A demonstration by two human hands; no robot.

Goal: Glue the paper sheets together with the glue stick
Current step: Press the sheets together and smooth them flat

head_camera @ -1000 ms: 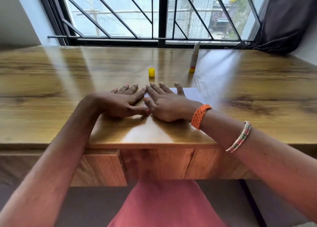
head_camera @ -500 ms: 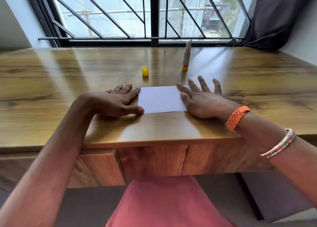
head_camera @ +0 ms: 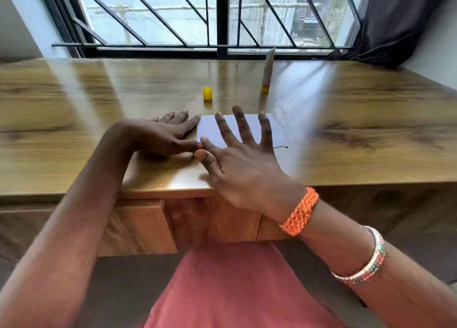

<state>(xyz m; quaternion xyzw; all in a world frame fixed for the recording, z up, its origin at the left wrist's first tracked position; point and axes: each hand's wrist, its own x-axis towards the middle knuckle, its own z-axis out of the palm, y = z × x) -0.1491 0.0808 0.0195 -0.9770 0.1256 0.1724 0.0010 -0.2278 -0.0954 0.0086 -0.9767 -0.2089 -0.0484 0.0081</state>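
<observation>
Wooden desk (head_camera: 74,119) under a barred window: the right hand (head_camera: 237,159) lies flat, fingers spread, on the white paper (head_camera: 210,132), its long side running left to right. Just left, the left hand (head_camera: 160,137) rests flat, fingers straight. Beyond the fingertips stand a yellow cap (head_camera: 207,94) and the upright glue stick (head_camera: 267,70).

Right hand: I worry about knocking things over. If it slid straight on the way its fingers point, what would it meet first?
Probably the glue stick, though the fingers fan out, so the line is uncertain.
</observation>
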